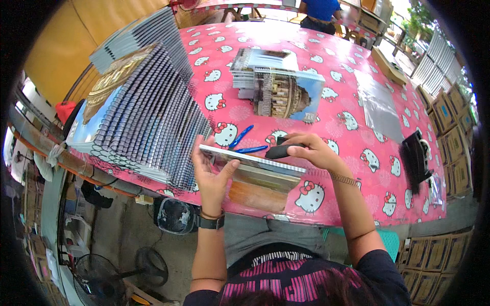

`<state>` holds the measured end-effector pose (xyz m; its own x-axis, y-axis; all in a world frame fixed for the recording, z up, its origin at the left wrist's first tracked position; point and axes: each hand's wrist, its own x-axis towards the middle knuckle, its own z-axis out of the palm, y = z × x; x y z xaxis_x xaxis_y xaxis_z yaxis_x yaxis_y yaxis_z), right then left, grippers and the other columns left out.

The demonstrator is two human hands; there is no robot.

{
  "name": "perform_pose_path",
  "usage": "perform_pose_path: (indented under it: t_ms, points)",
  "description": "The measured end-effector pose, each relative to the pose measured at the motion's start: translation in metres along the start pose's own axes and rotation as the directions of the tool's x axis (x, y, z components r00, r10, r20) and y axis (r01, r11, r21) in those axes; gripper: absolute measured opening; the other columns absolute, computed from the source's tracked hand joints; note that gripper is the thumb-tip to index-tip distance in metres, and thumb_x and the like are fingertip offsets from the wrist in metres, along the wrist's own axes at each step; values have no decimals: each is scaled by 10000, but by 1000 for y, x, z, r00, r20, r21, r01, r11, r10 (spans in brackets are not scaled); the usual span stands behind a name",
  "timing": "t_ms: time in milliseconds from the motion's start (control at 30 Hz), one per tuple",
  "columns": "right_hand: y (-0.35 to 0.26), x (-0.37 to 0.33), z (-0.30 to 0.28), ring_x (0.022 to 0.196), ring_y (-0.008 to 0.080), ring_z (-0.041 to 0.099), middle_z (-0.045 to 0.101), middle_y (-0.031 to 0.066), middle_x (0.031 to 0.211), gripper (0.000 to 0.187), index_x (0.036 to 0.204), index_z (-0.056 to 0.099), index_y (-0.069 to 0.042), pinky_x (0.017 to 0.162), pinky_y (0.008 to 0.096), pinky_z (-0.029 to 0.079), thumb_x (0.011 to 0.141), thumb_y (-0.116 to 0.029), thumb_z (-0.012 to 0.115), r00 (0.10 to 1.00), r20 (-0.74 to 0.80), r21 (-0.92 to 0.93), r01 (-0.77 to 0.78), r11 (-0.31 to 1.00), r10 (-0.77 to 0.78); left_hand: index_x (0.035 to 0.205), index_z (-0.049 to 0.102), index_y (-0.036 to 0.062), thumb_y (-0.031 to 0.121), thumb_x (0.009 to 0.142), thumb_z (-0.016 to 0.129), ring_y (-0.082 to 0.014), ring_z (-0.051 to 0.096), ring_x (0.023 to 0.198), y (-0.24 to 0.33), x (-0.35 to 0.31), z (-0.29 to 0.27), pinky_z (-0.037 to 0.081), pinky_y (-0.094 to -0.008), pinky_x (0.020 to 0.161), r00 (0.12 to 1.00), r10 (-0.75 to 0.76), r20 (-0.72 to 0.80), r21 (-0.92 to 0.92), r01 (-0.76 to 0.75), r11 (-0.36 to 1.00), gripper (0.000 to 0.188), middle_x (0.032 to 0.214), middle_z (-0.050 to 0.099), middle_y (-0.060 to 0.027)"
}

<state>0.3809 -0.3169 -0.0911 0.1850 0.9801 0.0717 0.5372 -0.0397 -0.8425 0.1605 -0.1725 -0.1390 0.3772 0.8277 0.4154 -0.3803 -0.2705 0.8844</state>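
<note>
A spiral-bound notebook (263, 183) is tilted up at the table's near edge, its long bound edge uppermost and a brownish cover towards me. My left hand (212, 171) grips its left end, thumb on the near face and fingers behind. Just above the bound edge, my right hand (311, 152) has its fingers closed round a dark, rounded black object (283, 150) whose kind I cannot make out. Beyond the notebook lie two slim blue pieces (242, 136), pens or tool handles, nearly meeting at one end.
Tall stacks of spiral notebooks (148, 112) rise at the left. A smaller notebook pile (288, 94) stands mid-table on the pink patterned cloth (347, 178). At the right are clear plastic sheets (377, 104), a black device (417, 160) and cardboard boxes (454, 148). Someone in blue (320, 15) is at the far end.
</note>
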Motion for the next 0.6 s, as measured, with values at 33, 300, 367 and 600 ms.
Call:
perform_pose_path:
  t_ms: [33,300,367,600]
  points:
    - [12,-6,5,1043,232,583,647,133,1088,558,1073,629,67,925,333,432,883,-450,535,996,-54,228,80,970,-69,1385,311,-10,71,695,802,-233,427,1210,0,-4,-1,347,-350,1020,998,-63,18,-45,64,997,850,1317,431,-187]
    - [-6,-15,0,1002,261,603,663,134,1039,408,1017,659,36,917,386,432,873,-340,590,981,-64,431,191,882,-181,1379,340,-36,-25,819,661,-145,510,1059,-8,-11,8,401,-277,947,997,-72,-7,-274,68,959,646,1214,516,-105]
    - [-13,-12,0,1048,285,592,655,166,1063,541,1001,660,58,942,400,421,865,-457,569,957,-15,529,253,810,-289,1376,346,-39,-18,826,657,-142,510,1057,-8,-12,12,402,-273,942,997,-70,-37,-273,57,960,633,1214,515,-91]
    - [-18,2,4,966,260,604,650,173,1023,407,938,687,30,863,383,451,825,-359,645,971,2,271,231,935,-241,1309,469,-35,29,878,620,-94,511,951,-5,-14,11,409,-224,848,987,-157,-25,-289,143,947,461,1078,548,-29]
